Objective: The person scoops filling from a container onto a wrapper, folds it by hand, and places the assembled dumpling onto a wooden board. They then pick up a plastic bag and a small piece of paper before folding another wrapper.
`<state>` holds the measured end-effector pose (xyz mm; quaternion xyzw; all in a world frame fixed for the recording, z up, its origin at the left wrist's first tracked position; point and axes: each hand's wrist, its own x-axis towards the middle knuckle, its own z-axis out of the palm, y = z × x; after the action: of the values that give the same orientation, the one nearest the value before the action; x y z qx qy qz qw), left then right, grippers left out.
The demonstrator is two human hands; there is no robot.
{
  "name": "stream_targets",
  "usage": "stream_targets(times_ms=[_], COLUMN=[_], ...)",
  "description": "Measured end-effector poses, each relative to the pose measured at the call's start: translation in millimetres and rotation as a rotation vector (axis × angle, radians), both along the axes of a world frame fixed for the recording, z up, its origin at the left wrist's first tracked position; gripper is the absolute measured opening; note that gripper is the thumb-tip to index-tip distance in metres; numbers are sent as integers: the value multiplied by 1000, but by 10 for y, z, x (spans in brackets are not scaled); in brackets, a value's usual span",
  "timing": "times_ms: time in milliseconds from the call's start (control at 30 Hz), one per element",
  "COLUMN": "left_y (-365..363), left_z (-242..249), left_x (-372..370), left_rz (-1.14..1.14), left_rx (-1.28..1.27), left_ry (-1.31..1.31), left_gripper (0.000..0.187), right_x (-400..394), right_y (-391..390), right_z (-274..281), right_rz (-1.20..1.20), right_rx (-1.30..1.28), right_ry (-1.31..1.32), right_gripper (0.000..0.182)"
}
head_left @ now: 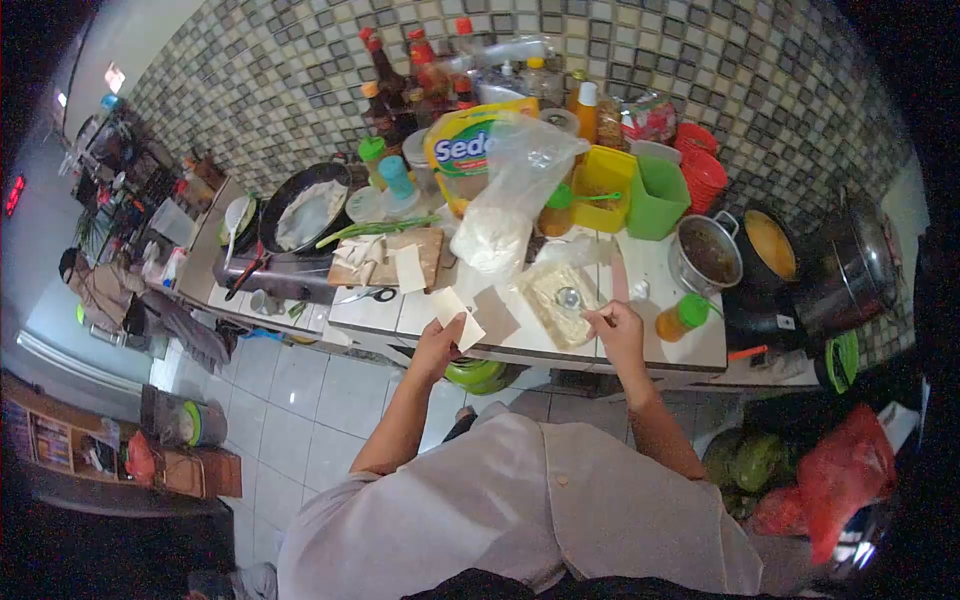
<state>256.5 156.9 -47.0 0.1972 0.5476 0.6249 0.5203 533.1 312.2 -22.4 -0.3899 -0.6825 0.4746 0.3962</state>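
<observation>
My left hand (440,346) holds a thin pale rectangular sheet (461,318) over the counter's front edge. My right hand (618,328) has its fingers pinched at the right side of a tray of pale, creamy food (556,305). A small round metallic item (569,298) sits in that food; whether my fingers grip its handle is too small to tell. Left of the tray lies a brown flat piece (496,315). Another pale sheet (410,268) rests at the edge of a wooden board (436,247), with black-handled scissors (382,294) below it.
A frying pan (305,207) sits on the stove at left. Behind are a bag of white powder (492,238), green container (657,198) and sauce bottles. A pot (706,254) and a green-capped jar (682,317) stand at right. Another person (105,290) is at far left.
</observation>
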Motion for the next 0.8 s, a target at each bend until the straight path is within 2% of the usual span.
stream_targets(times_ms=[100,200,267,367,467,567,633,700,767,800], left_y=[-177,-323,-430,-633,-887,-1232,-1447,-1663,-1863,-1941], left_z=[-49,-74,-67,-13,-115,9,-51,-97,-144,-145], left_x=[-139,-303,-442,-722,-1117,-1477,-1736,-2004,-2239,-2327], left_rz=[25,45,87,128,136,183,228,271,262,265], left_rx=[-12,-4,-17,-52,-56,-96,-99,-149,-178,-156], left_ry=[-27,-53,-44,-64,-33,-27,-30,-14,-24,-30], left_gripper=[32,31,31,31,31,28,28,30,31,31], right_x=[-289,-630,-926,-1487,-2029,-2582,-2899,-3112,-3260,-3343], right_y=[-73,-94,-120,-107,-157,-208,-246,-299,-260,-208], right_z=[188,308,303,306,512,595,656,719,742,678], right_rz=[96,191,305,381,429,450,353,324,243,239], right_rx=[-45,-135,-212,-188,-96,-9,224,198,386,298], right_ry=[27,-133,-1,97,9,-25,-128,-139,-299,-286], right_gripper=[18,16,16,18,19,18,14,10,11,12])
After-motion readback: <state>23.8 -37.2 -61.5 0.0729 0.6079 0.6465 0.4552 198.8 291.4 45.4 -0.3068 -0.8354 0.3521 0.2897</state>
